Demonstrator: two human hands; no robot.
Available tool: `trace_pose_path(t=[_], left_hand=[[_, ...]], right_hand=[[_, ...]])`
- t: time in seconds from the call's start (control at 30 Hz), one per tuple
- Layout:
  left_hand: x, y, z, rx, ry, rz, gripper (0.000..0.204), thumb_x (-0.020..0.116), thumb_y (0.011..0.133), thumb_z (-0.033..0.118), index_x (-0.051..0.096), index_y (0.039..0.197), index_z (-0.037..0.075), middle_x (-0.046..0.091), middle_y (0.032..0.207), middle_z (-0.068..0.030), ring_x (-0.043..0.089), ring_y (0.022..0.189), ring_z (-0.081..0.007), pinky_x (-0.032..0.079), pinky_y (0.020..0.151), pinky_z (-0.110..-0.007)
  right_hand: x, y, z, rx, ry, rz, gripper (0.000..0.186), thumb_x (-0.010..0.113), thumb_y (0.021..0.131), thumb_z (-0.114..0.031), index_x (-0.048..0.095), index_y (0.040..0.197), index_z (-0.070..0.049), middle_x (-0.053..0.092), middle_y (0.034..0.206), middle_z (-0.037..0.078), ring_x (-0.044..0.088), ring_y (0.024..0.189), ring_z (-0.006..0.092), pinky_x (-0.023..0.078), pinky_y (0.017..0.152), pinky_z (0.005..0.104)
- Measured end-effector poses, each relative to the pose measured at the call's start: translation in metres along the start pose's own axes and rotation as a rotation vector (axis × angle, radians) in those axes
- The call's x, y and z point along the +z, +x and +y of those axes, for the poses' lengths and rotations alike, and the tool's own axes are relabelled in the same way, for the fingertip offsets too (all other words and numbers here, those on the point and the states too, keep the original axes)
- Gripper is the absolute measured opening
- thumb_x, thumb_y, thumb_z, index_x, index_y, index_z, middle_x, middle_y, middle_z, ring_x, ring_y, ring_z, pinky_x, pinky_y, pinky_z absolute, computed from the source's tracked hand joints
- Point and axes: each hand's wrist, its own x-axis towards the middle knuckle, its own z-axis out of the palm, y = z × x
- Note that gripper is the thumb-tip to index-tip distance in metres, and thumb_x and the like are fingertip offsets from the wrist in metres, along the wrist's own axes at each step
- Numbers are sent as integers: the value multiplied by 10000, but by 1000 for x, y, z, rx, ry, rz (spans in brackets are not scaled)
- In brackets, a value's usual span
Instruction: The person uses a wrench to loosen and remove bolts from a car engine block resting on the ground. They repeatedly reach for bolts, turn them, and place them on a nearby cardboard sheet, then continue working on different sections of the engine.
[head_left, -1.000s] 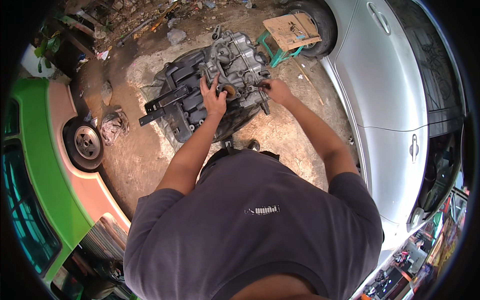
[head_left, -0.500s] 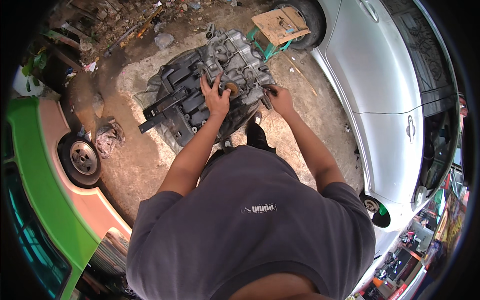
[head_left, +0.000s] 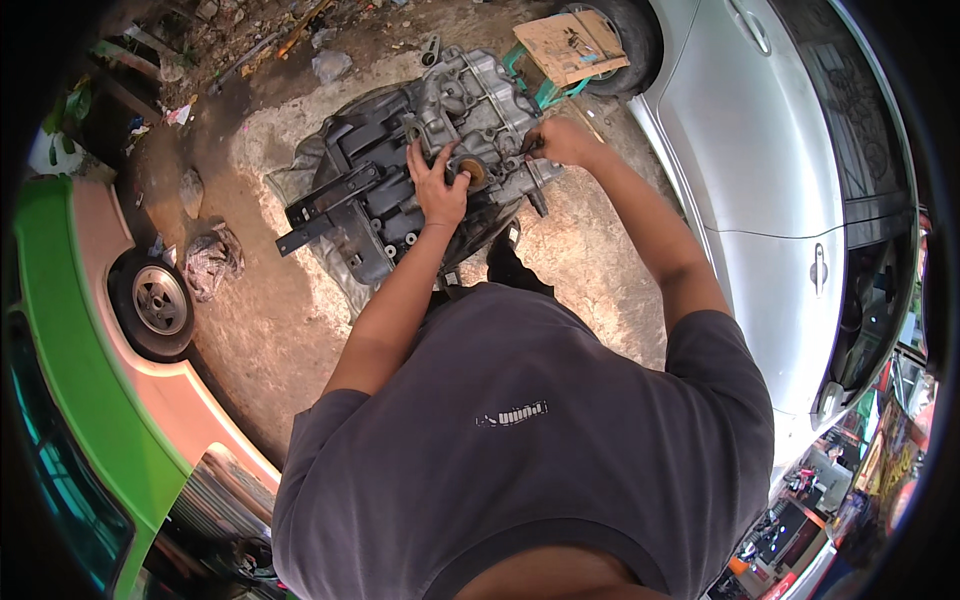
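Observation:
A grey metal car engine (head_left: 470,90) lies on the ground in front of me, with black covers (head_left: 355,135) and a long black bracket (head_left: 325,208) on its left part. My left hand (head_left: 440,190) rests on it, fingers spread, the thumb by a tan round part (head_left: 473,172). At the engine's right side, my right hand (head_left: 562,142) has its fingers curled together against the metal. What these fingers hold, if anything, is hidden. Just below them a metal stub (head_left: 538,203) sticks out of the engine.
Beyond the engine stands a green stool (head_left: 545,92) with a wooden board (head_left: 570,48) bearing small parts. A silver car (head_left: 760,190) is close on the right, a green and pink vehicle (head_left: 85,300) on the left. Crumpled plastic (head_left: 213,262) lies near its wheel.
My right hand has moved farther from me along the engine's right side. The left hand keeps its place on the engine, and the view has shifted slightly.

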Motion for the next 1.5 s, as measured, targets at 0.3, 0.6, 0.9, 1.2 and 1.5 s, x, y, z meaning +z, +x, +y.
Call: trace_pose_path(t=[0.3, 0.6, 0.9, 1.2, 1.5], left_hand=[[2, -1, -1, -7, 24, 7, 472, 619, 734, 275, 671, 1200, 222, 293, 1496, -247, 218, 1404, -458, 271, 1104, -521], [1, 0, -3, -5, -5, 15, 455, 659, 705, 237, 681, 1159, 218, 297, 1499, -226, 208, 1410, -446, 259, 1120, -490], [2, -1, -2, -11, -14, 25, 421, 653, 705, 217, 686, 1122, 177, 290, 1499, -236, 218, 1403, -447, 251, 1121, -481], [1, -2, -3, -17, -20, -8, 428, 622, 749, 251, 671, 1159, 140, 245, 1521, -255, 207, 1409, -458, 252, 1114, -500], [1, -1, -3, -15, -16, -1, 420, 643, 733, 242, 677, 1142, 154, 267, 1509, -246, 208, 1406, -457, 260, 1112, -497]], right_hand=[[-21, 11, -17, -31, -85, -89, 283, 760, 743, -310, 730, 964, -137, 691, 854, 131, 657, 848, 328, 498, 745, 440], [-14, 10, -24, 43, -151, -45, 367, 754, 751, -353, 692, 995, -86, 681, 910, 184, 647, 902, 367, 505, 786, 464], [128, -51, -50, 364, 477, 731, 233, 703, 862, -238, 663, 997, -52, 676, 838, 196, 658, 726, 332, 506, 667, 373], [122, -69, -56, 404, 612, 636, 230, 669, 858, -221, 661, 1026, -63, 670, 856, 218, 655, 843, 377, 507, 708, 427], [53, -49, -23, 348, 238, 411, 314, 679, 823, -420, 697, 972, -144, 680, 843, 149, 655, 842, 342, 510, 712, 454]])
